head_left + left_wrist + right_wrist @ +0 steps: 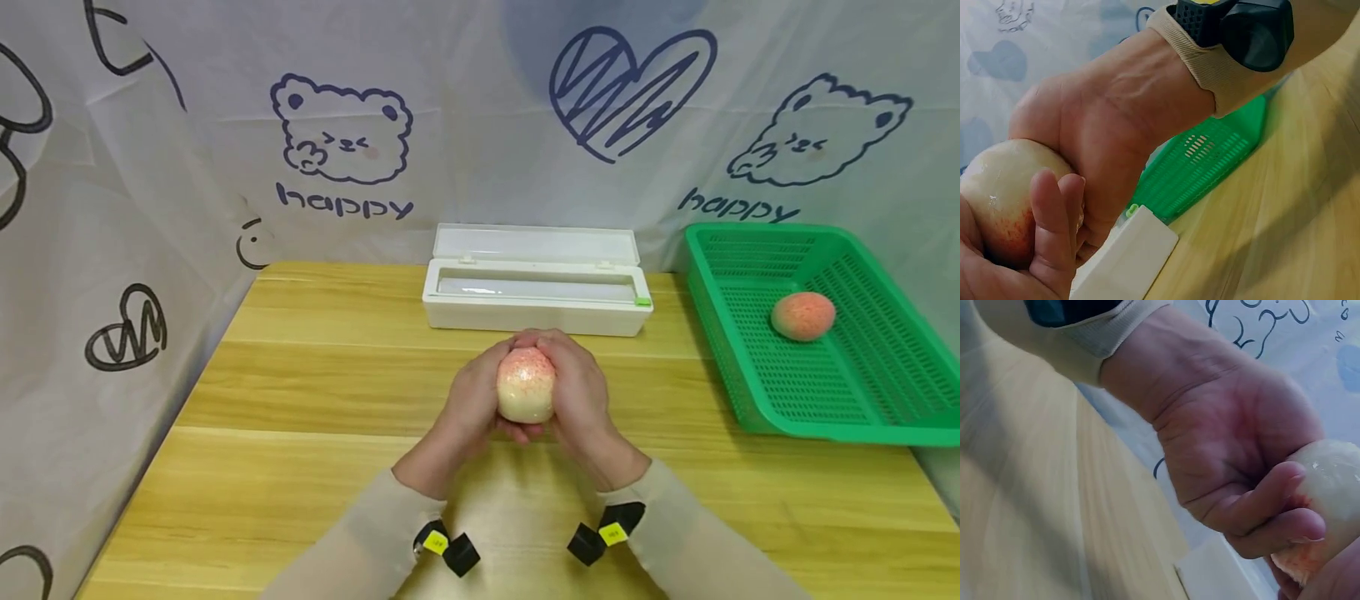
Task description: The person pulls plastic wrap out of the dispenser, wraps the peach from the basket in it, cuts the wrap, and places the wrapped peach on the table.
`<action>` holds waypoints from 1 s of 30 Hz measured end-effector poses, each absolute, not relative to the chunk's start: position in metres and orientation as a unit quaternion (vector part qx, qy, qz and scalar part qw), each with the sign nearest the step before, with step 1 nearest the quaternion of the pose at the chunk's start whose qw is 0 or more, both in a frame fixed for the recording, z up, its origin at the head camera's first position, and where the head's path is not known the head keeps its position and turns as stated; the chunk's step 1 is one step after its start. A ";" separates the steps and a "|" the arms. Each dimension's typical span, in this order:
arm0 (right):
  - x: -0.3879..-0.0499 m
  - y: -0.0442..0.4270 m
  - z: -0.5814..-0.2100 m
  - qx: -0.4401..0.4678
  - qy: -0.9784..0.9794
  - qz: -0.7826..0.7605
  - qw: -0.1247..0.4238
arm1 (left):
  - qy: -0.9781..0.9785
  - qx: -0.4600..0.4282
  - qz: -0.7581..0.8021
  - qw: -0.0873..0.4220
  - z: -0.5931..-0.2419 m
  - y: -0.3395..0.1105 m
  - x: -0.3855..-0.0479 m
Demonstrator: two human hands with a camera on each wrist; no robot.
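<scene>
Peach (526, 387) sits just below centre of the head frame, grasped between the left hand (468, 392) and right hand (585, 392), fingers curled round it. Directly above them, near the table's back edge, the open white box (536, 319) limits room. Wood stretches left to the table's (300, 392) slanting edge; at right, the green basket (723, 367), holding a second peach (803, 316), reaches the frame's edge.
</scene>
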State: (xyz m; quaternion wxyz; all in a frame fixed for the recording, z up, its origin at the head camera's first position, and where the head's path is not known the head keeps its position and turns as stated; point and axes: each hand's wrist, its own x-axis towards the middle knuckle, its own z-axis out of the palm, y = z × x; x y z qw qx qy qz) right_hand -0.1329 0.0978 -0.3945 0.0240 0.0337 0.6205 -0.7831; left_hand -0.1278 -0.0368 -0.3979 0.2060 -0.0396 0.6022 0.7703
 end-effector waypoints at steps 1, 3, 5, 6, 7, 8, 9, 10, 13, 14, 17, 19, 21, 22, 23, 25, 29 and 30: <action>-0.134 0.098 -0.394 0.032 0.623 -0.781 0.029 | 0.592 -0.042 0.778 0.205 -0.399 -0.037 -0.128; -0.136 0.101 -0.393 0.027 0.601 -0.797 0.053 | 0.570 -0.037 0.794 0.209 -0.401 -0.038 -0.129; -0.137 0.104 -0.393 0.018 0.576 -0.814 0.071 | 0.542 -0.033 0.812 0.214 -0.403 -0.039 -0.131; -0.137 0.106 -0.393 0.013 0.566 -0.820 0.076 | 0.528 -0.034 0.820 0.217 -0.405 -0.039 -0.131; -0.137 0.107 -0.394 0.009 0.557 -0.826 0.079 | 0.518 -0.034 0.826 0.218 -0.406 -0.040 -0.132; -0.137 0.107 -0.394 0.001 0.553 -0.829 0.079 | 0.511 -0.037 0.830 0.219 -0.406 -0.040 -0.133; -0.136 0.106 -0.395 -0.002 0.557 -0.827 0.075 | 0.507 -0.041 0.833 0.217 -0.407 -0.040 -0.133; -0.135 0.105 -0.395 -0.002 0.581 -0.811 0.067 | 0.508 -0.044 0.834 0.213 -0.408 -0.040 -0.133; -0.134 0.099 -0.398 0.014 0.629 -0.776 0.042 | 0.526 -0.050 0.825 0.200 -0.408 -0.038 -0.133; -0.133 0.098 -0.399 0.020 0.643 -0.765 0.032 | 0.534 -0.048 0.821 0.197 -0.407 -0.036 -0.133; -0.136 0.098 -0.401 0.025 0.668 -0.743 0.002 | 0.548 -0.023 0.812 0.199 -0.405 -0.036 -0.131; -0.139 0.102 -0.402 0.001 0.683 -0.730 -0.015 | 0.543 0.004 0.811 0.217 -0.404 -0.038 -0.131; -0.141 0.107 -0.403 -0.037 0.692 -0.721 -0.018 | 0.531 0.030 0.811 0.246 -0.404 -0.042 -0.131; -0.142 0.110 -0.404 -0.059 0.697 -0.714 -0.015 | 0.529 0.039 0.808 0.258 -0.404 -0.044 -0.131; -0.142 0.111 -0.404 -0.080 0.696 -0.714 -0.008 | 0.529 0.044 0.804 0.268 -0.405 -0.046 -0.131; -0.142 0.114 -0.405 -0.110 0.663 -0.740 0.018 | 0.542 0.055 0.793 0.273 -0.406 -0.049 -0.131; -0.142 0.113 -0.404 -0.091 0.606 -0.788 0.057 | 0.607 0.095 0.756 0.226 -0.409 -0.048 -0.130; -0.142 0.112 -0.403 -0.077 0.604 -0.791 0.063 | 0.625 0.106 0.745 0.209 -0.410 -0.048 -0.130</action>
